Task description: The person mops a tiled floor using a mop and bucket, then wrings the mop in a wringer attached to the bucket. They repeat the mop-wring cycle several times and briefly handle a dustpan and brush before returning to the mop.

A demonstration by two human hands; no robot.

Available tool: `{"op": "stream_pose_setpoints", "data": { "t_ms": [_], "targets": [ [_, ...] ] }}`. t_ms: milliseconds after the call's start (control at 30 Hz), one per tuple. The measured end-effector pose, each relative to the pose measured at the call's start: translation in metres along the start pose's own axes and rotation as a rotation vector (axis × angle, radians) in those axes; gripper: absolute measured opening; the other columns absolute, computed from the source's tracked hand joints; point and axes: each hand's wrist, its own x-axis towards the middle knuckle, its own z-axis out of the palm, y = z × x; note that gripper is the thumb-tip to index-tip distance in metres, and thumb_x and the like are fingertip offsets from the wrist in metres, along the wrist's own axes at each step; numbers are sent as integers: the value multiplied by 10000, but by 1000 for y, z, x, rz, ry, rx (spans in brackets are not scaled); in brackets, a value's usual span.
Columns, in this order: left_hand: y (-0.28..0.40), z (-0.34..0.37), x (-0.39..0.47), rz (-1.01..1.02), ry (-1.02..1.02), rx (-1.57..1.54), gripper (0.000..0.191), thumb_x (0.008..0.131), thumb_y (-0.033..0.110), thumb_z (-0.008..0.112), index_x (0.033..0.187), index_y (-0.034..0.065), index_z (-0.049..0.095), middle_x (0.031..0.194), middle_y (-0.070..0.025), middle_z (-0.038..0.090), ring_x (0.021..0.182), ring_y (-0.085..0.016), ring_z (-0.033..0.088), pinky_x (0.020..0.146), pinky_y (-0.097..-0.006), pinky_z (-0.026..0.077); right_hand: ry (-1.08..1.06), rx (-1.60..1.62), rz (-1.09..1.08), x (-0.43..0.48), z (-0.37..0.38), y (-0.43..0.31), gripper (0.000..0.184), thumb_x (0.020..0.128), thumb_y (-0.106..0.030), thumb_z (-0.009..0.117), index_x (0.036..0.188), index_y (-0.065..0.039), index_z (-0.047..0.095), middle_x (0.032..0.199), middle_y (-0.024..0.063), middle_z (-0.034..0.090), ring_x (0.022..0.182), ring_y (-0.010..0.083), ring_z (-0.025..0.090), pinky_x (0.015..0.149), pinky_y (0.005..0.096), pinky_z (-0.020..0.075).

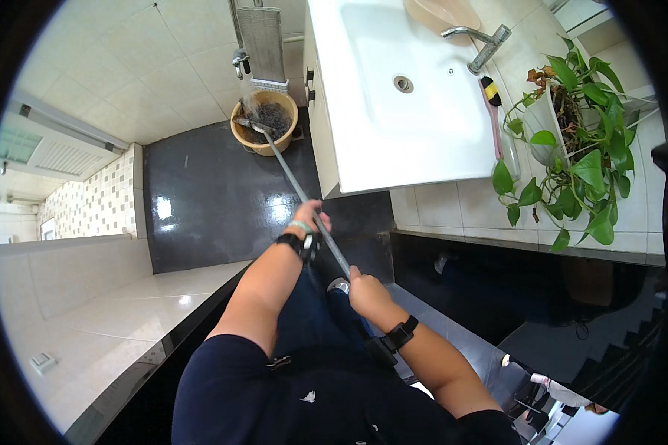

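Both my hands are on the grey metal handle of a mop [290, 173]. My left hand [310, 216] wraps around it midway, and my right hand [369, 293] grips it near its upper end. The handle slants away to a yellow plastic bucket [267, 149] on the dark floor. Inside the bucket lies the mop head, with dark, wet-looking strands [274, 118]. Water sprays down into the bucket from a wall tap [239, 62] above it.
A white washbasin [417, 142] with a chrome faucet [487, 47] stands to the right. A pink-handled brush [492, 114] and a potted trailing plant [590, 161] are at its edge. A grey flat mop [260, 44] hangs behind the bucket. The dark floor [200, 206] has shiny reflections.
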Motion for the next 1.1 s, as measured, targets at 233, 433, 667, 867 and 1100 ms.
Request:
{"op": "stream_pose_setpoints", "data": {
  "t_ms": [233,433,667,867,1100],
  "targets": [
    [-54,-15,57,111,13,232,338,854,236,605,621,75,418,466,-76,354,373,-268,413,424,-446,437,-6,-120,-18,-60,12,37,369,833,-61,434,1182,57,456,795,249,619,688,395,629,628,483,511],
    [-106,-19,28,-35,-173,55,473,805,173,635,518,186,260,457,40,247,377,-122,255,467,-286,293,124,-82,-25,-107,41,70,357,818,-113,522,1148,18,485,786,229,622,671,385,630,593,466,512],
    [-76,-29,34,-202,-468,-12,388,786,109,569,525,176,290,453,53,300,395,-90,327,460,-262,324,-407,1001,335,-67,50,64,316,837,-73,558,1102,21,415,711,181,601,498,268,601,423,382,484],
    [-47,-32,56,-52,-285,158,315,861,170,535,575,108,416,505,-36,438,501,-240,507,591,-368,493,-271,382,272,-28,32,31,236,845,-49,511,1010,39,368,661,202,581,459,267,599,353,367,464],
    [0,-35,74,124,-141,124,100,893,65,485,912,-32,467,820,-138,545,789,-291,613,764,-477,556,-304,394,248,60,27,17,179,827,-3,470,970,67,389,639,218,585,459,298,604,380,400,472]
  ]
}}
